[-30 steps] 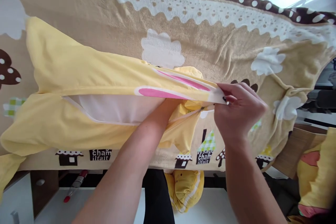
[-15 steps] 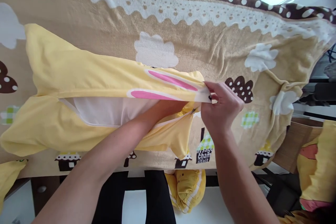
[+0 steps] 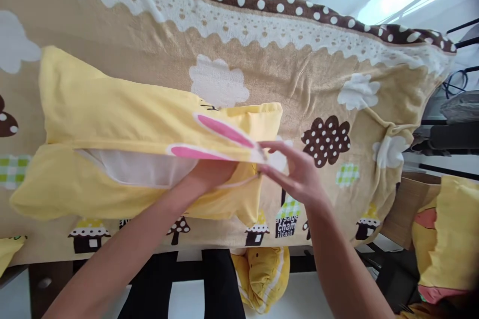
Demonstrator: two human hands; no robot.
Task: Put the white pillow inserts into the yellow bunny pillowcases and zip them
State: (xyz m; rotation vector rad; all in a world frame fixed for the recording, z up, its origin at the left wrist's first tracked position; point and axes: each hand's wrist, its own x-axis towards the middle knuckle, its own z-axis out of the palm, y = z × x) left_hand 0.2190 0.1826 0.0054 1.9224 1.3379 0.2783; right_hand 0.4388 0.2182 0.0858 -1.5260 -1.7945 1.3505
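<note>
A yellow pillowcase (image 3: 112,109) printed with pink-and-white rabbit ears lies lengthwise, with a white pillow (image 3: 142,164) showing through its long zippered opening. My left hand (image 3: 215,172) reaches into that opening toward the right end; its fingers are hidden under the upper flap. At the right end of the opening is my right hand (image 3: 294,172), slightly blurred. Its thumb and index finger are apart, one on each side of the flap's edge by the zipper end, touching or almost touching the cloth.
A beige blanket (image 3: 284,79) with clouds, mushrooms and houses covers the surface underneath. Below its front edge sits a yellow plush item (image 3: 264,279). More yellow cloth (image 3: 449,234) hangs over a brown box (image 3: 404,209) at the right. Dark frame parts stand at the far right.
My right hand has loosened from the flap's corner, its fingers parting, and moved slightly left and down. The corner has dropped back. My left hand has shifted a little left inside the case.
</note>
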